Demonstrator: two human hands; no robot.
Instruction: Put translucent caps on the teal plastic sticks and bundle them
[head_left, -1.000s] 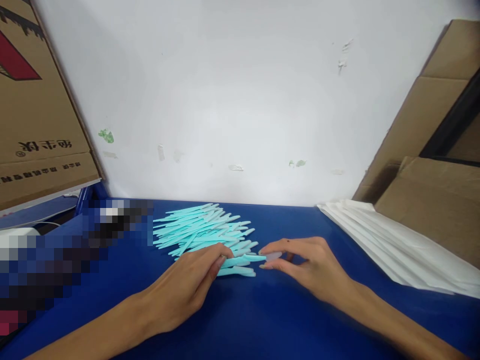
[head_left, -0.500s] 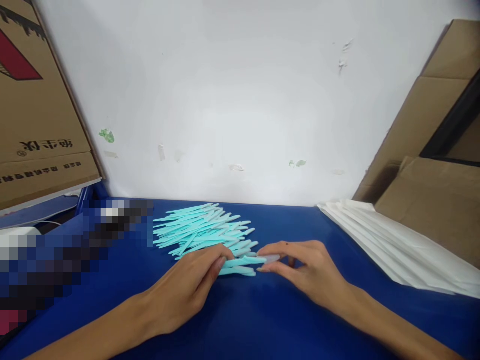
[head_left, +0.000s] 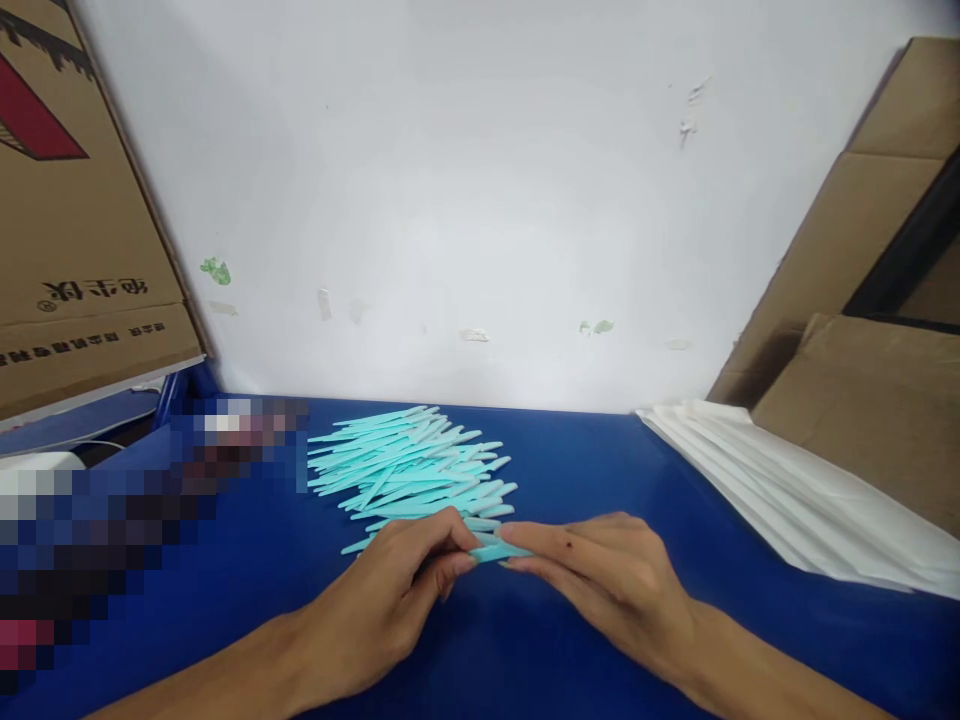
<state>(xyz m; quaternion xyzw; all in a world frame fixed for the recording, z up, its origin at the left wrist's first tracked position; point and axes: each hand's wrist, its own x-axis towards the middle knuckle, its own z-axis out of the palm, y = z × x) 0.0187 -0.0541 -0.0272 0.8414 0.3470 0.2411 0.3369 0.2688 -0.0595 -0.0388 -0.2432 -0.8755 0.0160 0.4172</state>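
Note:
My left hand (head_left: 390, 592) is closed, pinching a turquoise eyebrow razor (head_left: 496, 551) between thumb and forefinger. From the other side, my right hand (head_left: 619, 580) grips the same razor's end, fingers pressed together over it. Only a short middle stretch of the razor shows between the two sets of fingertips; its ends are hidden. Just behind my hands lies a loose pile of similar turquoise razors (head_left: 405, 468), their pale capped ends pointing mostly right. A couple of them lie partly behind my left hand.
The blue table (head_left: 570, 460) runs back to a white wall (head_left: 480, 200). On the right, a stack of white sheets or bags (head_left: 780, 500) lies beside brown cardboard (head_left: 870, 420). A printed carton (head_left: 82, 220) stands at left, above a pixelated area.
My right hand has moved left and closed on the razor's end, covering the pale cap. My left hand has shifted slightly down and right, bringing both hands close together.

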